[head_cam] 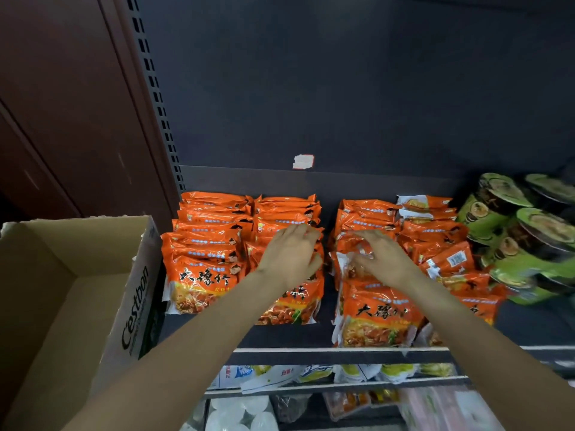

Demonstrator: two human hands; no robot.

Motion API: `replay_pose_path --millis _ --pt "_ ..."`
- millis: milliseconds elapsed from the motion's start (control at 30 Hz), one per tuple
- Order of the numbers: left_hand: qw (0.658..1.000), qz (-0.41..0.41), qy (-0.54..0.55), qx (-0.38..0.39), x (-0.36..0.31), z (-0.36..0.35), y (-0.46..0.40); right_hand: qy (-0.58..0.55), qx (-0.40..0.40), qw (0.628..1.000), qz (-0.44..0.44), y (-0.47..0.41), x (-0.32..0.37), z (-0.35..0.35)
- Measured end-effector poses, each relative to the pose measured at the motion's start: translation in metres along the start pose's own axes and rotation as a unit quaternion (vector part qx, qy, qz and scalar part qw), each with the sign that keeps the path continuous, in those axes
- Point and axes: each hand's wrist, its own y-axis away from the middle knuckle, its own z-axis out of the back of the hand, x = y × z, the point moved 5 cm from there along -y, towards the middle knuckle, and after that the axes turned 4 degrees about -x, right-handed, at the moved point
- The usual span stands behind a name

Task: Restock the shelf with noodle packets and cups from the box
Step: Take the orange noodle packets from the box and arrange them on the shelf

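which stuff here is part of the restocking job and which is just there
Job: orange noodle packets, green noodle cups, cardboard box, shelf, left hand, right hand.
Just there: white sticker, goods on lower shelves.

Two bare forearms lead to the left hand (291,256) and right hand (384,259), with no sleeves, gloves, rings, watch or bands showing on either one.
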Motion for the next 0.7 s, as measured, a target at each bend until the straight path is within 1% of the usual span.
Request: replay_pose_path --millis 100,267,367,433,567,633,700 --pt "1.000 0.005 0.017 -0.024 -0.013 0.003 -0.024 0.011 -0.030 0.999 -0.013 -0.004 -0.020 0.017" --pt "0.998 0.049 0.040 -0.028 -0.028 -0.006 -0.064 0.010 -0.050 0.998 -0.031 -0.028 -0.062 0.033" --pt "0.995 0.087 0.054 0.007 -0.031 -0.023 -0.087 0.007 -0.061 0.998 -0.028 -0.050 -0.088 0.041" --pt "0.993 0.096 0.047 0.042 -0.032 -0.040 -0.102 0.024 -0.055 0.998 -0.016 -0.067 -0.104 0.042" --pt "0.990 0.081 0.030 0.109 -0.035 -0.074 -0.126 0.064 -0.012 0.998 0.019 -0.098 -0.125 0.035" --pt "0.989 0.069 0.007 0.127 -0.038 -0.085 -0.135 0.096 0.003 0.994 0.046 -0.109 -0.130 0.029" --pt "0.989 0.065 -0.033 0.130 -0.040 -0.090 -0.141 0.129 0.017 0.989 0.068 -0.117 -0.132 0.024"
